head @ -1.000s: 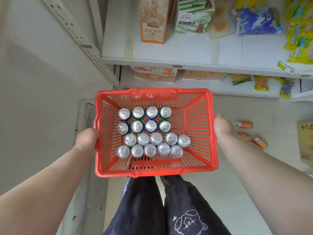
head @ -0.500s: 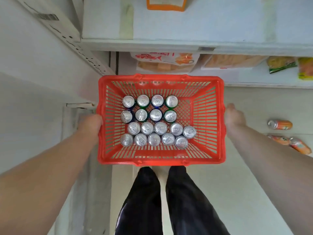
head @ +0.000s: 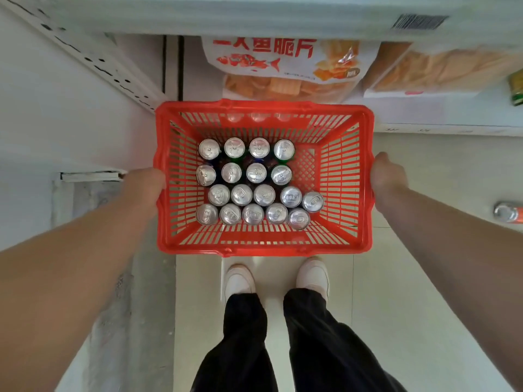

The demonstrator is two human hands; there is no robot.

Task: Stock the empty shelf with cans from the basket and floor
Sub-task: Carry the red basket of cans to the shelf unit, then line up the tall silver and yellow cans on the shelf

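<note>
I hold a red plastic basket [head: 339, 176] level in front of me, above the floor. Several upright cans [head: 256, 173] with silver tops stand packed in its left and middle part. My left hand [head: 144, 183] grips the basket's left rim, and my right hand [head: 389, 176] grips the right rim; the fingers of both are hidden under the rim. An orange can [head: 508, 212] lies on its side on the floor at the right edge.
A white shelf edge [head: 254, 21] runs across the top, close above the basket. Below it a lower shelf holds snack bags [head: 283, 66]. A perforated shelf upright [head: 107, 69] slants at the upper left. My feet [head: 240, 278] stand on pale floor tiles behind the basket.
The view has tilted downward and moved closer to the shelves. The basket has sunk lower, my feet have come into view, and two of the floor cans have left the frame.
</note>
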